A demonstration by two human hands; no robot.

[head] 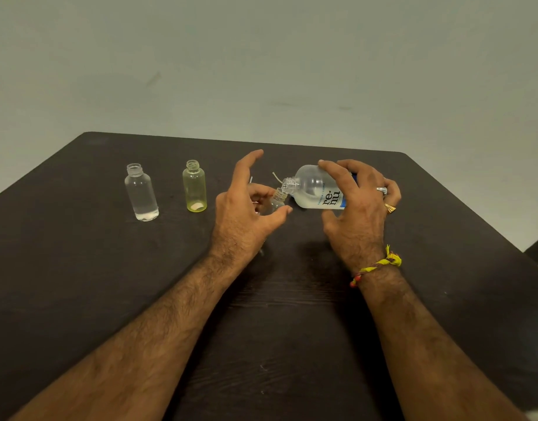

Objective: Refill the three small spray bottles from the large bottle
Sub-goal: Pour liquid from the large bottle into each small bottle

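Dark surface (109, 284), plain wall behind. My right hand (357, 208) is clamped on the big bottle (313, 189), tipped neck-to-neck into a small bottle (276, 202) gripped by my left hand (246, 214), mid-surface. Clear bottle (141, 192) and yellow bottle (194, 186) toward the far-left corner, uncapped, look near-empty. So first fill; two left, plus capping.

A dark table (109, 299) with a matt, faintly grained wood-look top holds a clear, glossy plastic small bottle (141, 194) and a yellow-tinted see-through plastic small bottle (195, 187). The large bottle (314, 189) is cloudy, translucent plastic with a smooth printed label. Behind is a matt, pale painted wall (261, 56), slightly scuffed
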